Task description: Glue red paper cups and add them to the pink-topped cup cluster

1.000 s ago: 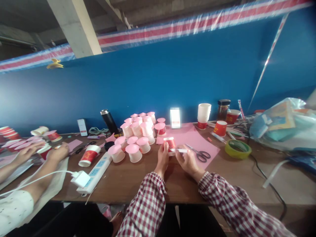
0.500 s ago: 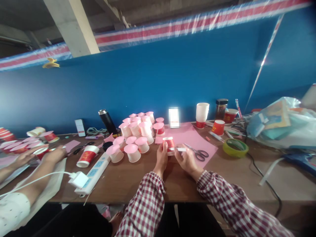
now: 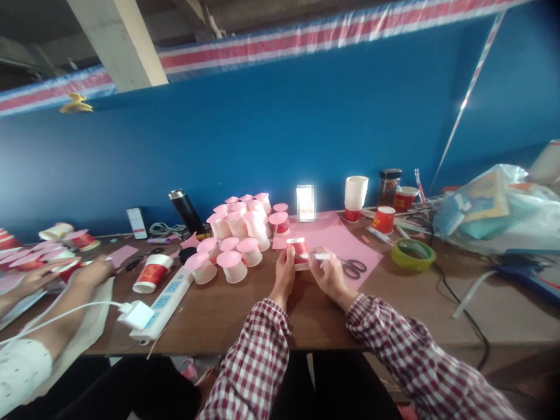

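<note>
The left hand (image 3: 283, 276) is wrapped around a small red cup (image 3: 298, 253), holding it upside down on the near edge of a pink sheet (image 3: 345, 240) on the surface (image 3: 245, 309). The right hand (image 3: 329, 274) is closed on a white pen (image 3: 319, 256), which lies sideways with its tip against the cup. Scissors (image 3: 355, 266) lie on the sheet just right of the right hand. A cluster of pink-topped cups (image 3: 238, 233) stands to the left of the cup, with a power strip (image 3: 163, 302) nearer the surface's front edge. A green tape roll (image 3: 413, 254) sits right of the sheet, a stack of white cups (image 3: 355, 195) behind it by the blue wall. At far left another person's hand (image 3: 90, 271) rests by more cups
</note>
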`<state>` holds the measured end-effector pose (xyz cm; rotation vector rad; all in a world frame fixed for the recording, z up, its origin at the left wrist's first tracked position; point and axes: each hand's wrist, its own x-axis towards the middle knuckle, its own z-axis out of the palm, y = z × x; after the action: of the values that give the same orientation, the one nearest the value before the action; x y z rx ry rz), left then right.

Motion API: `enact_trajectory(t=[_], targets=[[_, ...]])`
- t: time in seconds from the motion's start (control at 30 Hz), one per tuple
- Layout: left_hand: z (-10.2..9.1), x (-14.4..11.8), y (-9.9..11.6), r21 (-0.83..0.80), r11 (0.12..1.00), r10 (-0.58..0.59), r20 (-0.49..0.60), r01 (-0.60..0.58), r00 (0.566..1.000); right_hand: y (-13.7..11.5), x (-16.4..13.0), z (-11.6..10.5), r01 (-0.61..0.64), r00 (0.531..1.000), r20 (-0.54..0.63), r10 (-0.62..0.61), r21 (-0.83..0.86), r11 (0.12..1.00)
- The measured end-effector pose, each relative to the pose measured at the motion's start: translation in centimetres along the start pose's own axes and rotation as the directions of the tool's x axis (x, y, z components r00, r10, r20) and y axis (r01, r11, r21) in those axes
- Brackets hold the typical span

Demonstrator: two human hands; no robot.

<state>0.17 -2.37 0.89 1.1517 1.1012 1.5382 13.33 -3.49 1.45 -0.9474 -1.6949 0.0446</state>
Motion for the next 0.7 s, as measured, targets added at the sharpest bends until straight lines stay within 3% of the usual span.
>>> enact_trajectory(t=[0.7], targets=[[0.17,0.04,-0.08,-0.059,0.998,-0.007,0.064,0.01,0.998,0.23,0.51,-0.7,-0.067,0.997,-0.027,0.065,-0.056,0.996]])
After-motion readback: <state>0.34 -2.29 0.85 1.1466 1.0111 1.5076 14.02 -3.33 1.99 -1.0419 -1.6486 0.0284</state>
